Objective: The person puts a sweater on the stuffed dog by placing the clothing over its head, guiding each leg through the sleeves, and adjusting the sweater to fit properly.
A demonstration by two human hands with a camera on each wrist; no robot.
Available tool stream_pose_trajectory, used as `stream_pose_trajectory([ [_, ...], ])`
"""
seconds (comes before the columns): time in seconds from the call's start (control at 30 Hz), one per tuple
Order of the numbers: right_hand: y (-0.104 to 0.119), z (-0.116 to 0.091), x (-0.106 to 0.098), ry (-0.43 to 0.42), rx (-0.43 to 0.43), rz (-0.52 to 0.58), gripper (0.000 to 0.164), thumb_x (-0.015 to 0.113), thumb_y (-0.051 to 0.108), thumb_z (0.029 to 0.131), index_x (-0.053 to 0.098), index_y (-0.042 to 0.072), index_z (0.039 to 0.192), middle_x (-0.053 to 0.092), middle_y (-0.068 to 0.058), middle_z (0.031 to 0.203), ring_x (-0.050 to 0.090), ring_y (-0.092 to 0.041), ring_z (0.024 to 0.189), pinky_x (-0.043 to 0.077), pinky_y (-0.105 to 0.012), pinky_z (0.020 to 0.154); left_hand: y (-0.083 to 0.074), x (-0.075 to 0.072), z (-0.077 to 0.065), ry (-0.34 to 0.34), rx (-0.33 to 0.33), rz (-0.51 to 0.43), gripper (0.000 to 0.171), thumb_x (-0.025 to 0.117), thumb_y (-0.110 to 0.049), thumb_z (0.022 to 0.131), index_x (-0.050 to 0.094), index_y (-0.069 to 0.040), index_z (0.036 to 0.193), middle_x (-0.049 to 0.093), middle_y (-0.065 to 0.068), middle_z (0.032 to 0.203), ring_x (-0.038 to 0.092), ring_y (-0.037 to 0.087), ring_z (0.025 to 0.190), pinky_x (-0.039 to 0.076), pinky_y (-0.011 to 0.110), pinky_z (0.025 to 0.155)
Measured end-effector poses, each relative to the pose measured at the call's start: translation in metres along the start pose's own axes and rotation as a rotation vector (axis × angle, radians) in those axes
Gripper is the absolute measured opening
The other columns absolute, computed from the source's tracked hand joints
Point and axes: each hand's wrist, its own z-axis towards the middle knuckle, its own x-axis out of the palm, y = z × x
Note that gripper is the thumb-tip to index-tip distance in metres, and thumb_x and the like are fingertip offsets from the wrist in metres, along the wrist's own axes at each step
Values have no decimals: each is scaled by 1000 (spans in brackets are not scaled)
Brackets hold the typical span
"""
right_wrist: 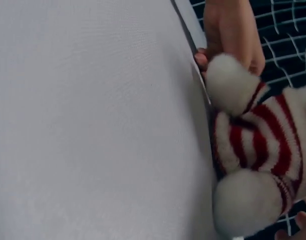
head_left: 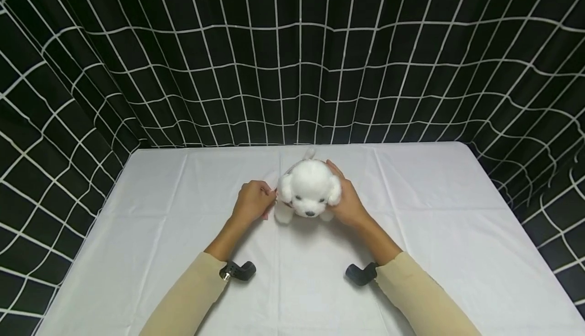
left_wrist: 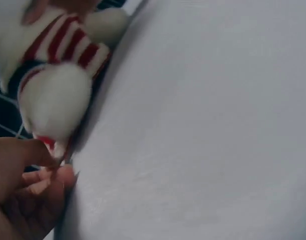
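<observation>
A white plush dog faces the camera on the white-covered table, wearing a red-and-white striped knit shirt. My left hand is at the dog's side; its thumb and fingers pinch a small red-and-white bit of the shirt beside a front paw, as the left wrist view shows. Pinkish cloth peeks out under that hand. My right hand holds the dog's other side, with fingers reaching behind its ear. Part of the right hand's grip is hidden behind the plush body.
White cloth covers the table. A black curtain with a white grid hangs behind the far edge and along both sides. Each wrist wears a dark camera mount, just in front of the beige sleeves.
</observation>
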Motion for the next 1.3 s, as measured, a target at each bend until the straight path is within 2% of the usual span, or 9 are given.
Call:
stream_pose_trajectory([
  [0.1,5,-2,2,30,18,-54,70,77,-6,74,55,-5,140,47,-19,152,24,-35,151,16,-53,122,-3,0,-5,-62,40,39,9,65,-9,92,71,-2,93,60,-2,56,55,9,42,45,24,46],
  [0.23,13,-11,-3,24,50,-151,87,85,-2,72,47,7,150,46,-14,150,39,-32,141,32,-54,115,-8,-5,-18,-87,129,-78,14,59,-1,93,66,-5,105,65,2,78,57,13,62,49,26,56],
  [0.37,14,-22,-9,3,62,-220,102,88,-5,70,35,6,156,55,-19,135,55,-34,122,49,-49,103,-12,-6,-29,45,144,-190,28,64,-8,92,63,-10,120,71,4,100,67,18,89,55,37,79],
  [0.43,13,-26,-8,13,76,-254,103,88,-5,70,33,3,157,57,-20,132,59,-35,116,49,-50,101,-11,-4,-32,110,143,-187,42,72,-13,90,59,-12,130,72,5,109,69,21,98,55,42,86],
  [0.53,9,-28,-3,35,96,-296,102,88,-3,72,31,2,157,54,-21,142,56,-37,125,46,-52,105,-10,1,-31,146,173,-153,62,80,-17,86,52,-12,141,71,9,119,69,25,103,55,45,89],
  [0.73,10,-23,6,47,65,-396,89,82,-3,77,36,0,153,56,-23,142,54,-39,131,43,-52,108,-12,13,-27,72,250,-89,71,88,-12,77,51,-8,138,70,14,124,68,31,112,55,47,93],
  [0.87,11,-21,5,52,82,-432,85,80,1,79,37,0,152,63,-23,131,65,-39,116,53,-52,95,-14,17,-27,82,238,-78,76,89,-13,74,50,-9,139,69,14,125,67,31,114,53,48,95],
  [1.07,12,-20,1,44,204,-386,78,79,6,82,41,4,150,62,-21,136,61,-40,123,50,-55,99,-14,16,-30,104,210,-103,80,88,-15,77,46,-12,145,68,12,127,68,28,108,54,45,93],
  [1.3,15,-19,-5,162,259,-317,64,76,11,88,48,1,145,68,-21,124,66,-39,114,52,-53,96,-11,0,-35,160,113,-200,64,79,-15,86,50,-13,143,68,9,123,70,22,100,57,40,85],
])
